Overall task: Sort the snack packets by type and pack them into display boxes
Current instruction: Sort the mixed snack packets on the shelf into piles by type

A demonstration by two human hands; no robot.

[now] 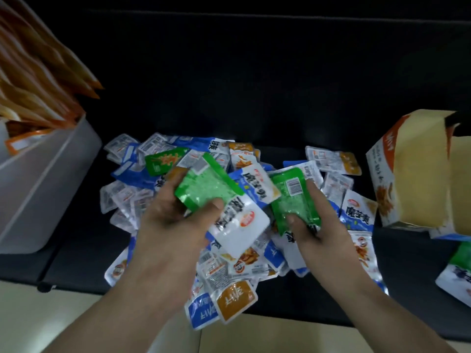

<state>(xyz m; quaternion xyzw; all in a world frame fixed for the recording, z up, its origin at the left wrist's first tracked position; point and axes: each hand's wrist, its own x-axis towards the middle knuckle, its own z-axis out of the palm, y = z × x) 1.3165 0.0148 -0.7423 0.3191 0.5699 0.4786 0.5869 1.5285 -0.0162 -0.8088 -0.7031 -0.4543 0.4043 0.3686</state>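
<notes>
L hand (173, 225) grips green pkt (204, 189), R hand (321, 225) 2nd pkt (293, 203); pile (237, 299) between bin (51, 174), box (413, 179).

1. A pile of snack packets (244, 263) lies in the middle of a cushioned surface (254, 98).
2. A bin (46, 179) stands left of the pile, with long packets (38, 80) standing in it.
3. An open display box (418, 174) sits right of the pile, with a loose packet (456, 276) in front of it.
4. Above the pile, the left hand (173, 225) holds the left packet (204, 189) and the right hand (323, 225) the right packet (293, 200), side by side.

Snack packets (238, 270) heaped, two green packets (206, 192) held above, open display box (397, 179) right
</notes>
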